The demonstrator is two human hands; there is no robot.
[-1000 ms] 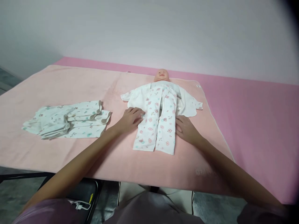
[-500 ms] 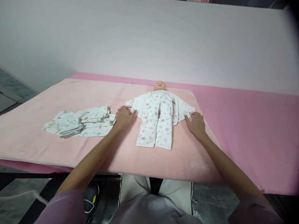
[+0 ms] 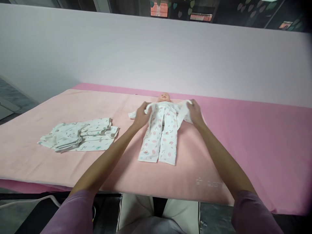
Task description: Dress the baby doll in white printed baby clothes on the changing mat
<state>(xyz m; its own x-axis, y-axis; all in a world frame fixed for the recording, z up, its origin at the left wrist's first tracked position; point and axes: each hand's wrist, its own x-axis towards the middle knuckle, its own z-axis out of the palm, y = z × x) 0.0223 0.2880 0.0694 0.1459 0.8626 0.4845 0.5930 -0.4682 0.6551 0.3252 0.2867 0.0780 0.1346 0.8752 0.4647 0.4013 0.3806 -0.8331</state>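
Note:
A baby doll (image 3: 164,97) lies on its back, its head at the far side and its body covered by clothes. Over it is a white baby shirt (image 3: 183,111), with white baby trousers (image 3: 156,136) in a pink and red print, their legs pointing toward me. My left hand (image 3: 142,116) pinches the shirt's cloth on the left, lifting it off the bed. On the other side my right hand (image 3: 195,113) has raised another edge of the shirt between thumb and fingers. The raised cloth is slightly blurred.
Folded printed baby clothes (image 3: 79,135) lie to the left of my left forearm. A peach blanket (image 3: 136,178) covers much of the pink bed surface (image 3: 258,143). Behind rises a white partition (image 3: 156,55). A pale cable (image 3: 31,201) hangs at the lower left.
Both hands have moved inward and up from beside the sleeves, taking hold of the shirt's edges and lifting them. The view has tilted up slightly.

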